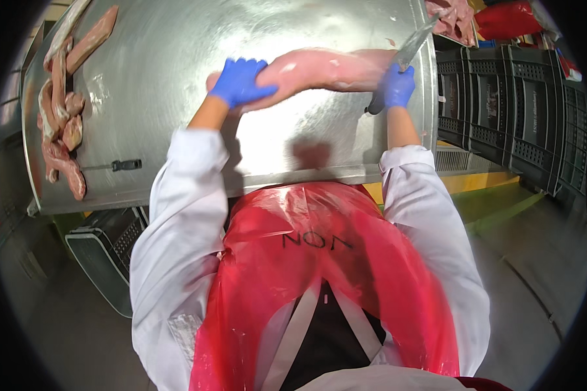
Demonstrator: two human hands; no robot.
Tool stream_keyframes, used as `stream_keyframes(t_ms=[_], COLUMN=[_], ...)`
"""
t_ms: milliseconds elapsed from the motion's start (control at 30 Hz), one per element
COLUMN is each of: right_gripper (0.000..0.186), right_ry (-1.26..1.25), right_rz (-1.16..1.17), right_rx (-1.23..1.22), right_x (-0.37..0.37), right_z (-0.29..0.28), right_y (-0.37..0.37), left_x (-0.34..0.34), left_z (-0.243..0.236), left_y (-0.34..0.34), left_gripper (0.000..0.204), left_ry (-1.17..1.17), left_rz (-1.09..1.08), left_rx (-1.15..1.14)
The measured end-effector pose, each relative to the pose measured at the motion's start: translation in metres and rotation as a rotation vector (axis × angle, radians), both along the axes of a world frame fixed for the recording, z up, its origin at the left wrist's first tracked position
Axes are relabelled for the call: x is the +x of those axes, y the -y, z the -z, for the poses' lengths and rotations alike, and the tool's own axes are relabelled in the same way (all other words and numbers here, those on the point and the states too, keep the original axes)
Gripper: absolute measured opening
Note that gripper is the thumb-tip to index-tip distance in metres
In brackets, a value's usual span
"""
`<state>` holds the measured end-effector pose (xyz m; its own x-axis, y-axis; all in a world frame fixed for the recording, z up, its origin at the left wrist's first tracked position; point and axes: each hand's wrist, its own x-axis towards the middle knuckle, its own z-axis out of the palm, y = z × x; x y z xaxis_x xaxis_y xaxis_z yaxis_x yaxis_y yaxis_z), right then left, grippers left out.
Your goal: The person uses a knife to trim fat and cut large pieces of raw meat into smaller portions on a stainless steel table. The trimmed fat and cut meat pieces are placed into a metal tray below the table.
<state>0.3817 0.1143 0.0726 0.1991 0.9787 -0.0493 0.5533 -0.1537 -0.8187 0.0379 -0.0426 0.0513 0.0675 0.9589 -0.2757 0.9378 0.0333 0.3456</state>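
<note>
A long piece of raw pink meat lies across the steel table in front of me. My left hand, in a blue glove, grips its left end, fingers over the top and thumb along the near side. At the other end, my blue-gloved right hand is closed around the dark handle of a knife. The blade points away and to the right, past the end of the meat. Whether the right hand also touches the meat, I cannot tell.
Several strips of meat lie along the table's left side, beside a thin black-handled tool. Black crates stand right of the table, more meat and a red bag beyond. Another crate sits below left.
</note>
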Motion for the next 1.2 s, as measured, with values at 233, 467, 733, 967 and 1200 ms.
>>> stream_keyframes(t_ms=[233, 467, 733, 967, 1200], right_gripper=[0.019, 0.011, 0.040, 0.072, 0.079], right_ry=[-0.348, -0.687, -0.310, 0.130, -0.229], right_rz=[-0.083, -0.086, -0.370, -1.007, -0.878], right_rx=[-0.118, -0.187, -0.284, -0.342, -0.770], right_x=[0.029, 0.046, 0.046, 0.130, 0.107], right_z=[0.022, 0.028, -0.013, -0.035, -0.065], right_y=[-0.021, -0.029, -0.022, -0.009, -0.023], left_x=[0.082, 0.179, 0.188, 0.196, 0.208], left_z=[-0.046, 0.010, -0.009, -0.007, -0.040], left_y=[-0.082, -0.200, -0.171, -0.160, -0.158], left_gripper=[0.082, 0.042, 0.026, 0.020, 0.015], left_ry=[0.240, 0.506, 0.582, 0.619, 0.720], left_rz=[-0.085, -0.067, -0.197, -0.281, -0.119], left_rx=[-0.296, -0.148, 0.020, 0.156, 0.256])
